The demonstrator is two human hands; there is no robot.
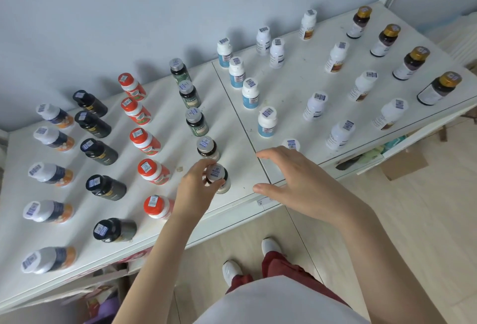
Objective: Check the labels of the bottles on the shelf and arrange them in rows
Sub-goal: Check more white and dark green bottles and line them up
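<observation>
Many small bottles stand in rows on a white shelf top, each with a barcode sticker on its cap. My left hand grips the nearest silver-capped dark bottle at the front of the green-label row. My right hand hovers with fingers spread and relaxed near the shelf's front edge, holding nothing. It partly covers a white-capped bottle at the front of the blue-label row. Rows of red-capped and black bottles stand to the left.
More rows fill the right panel: white bottles, brown-label white bottles and gold-capped dark bottles. White-capped orange-label bottles line the far left. A wall runs behind the shelf. My feet are on the wood floor below.
</observation>
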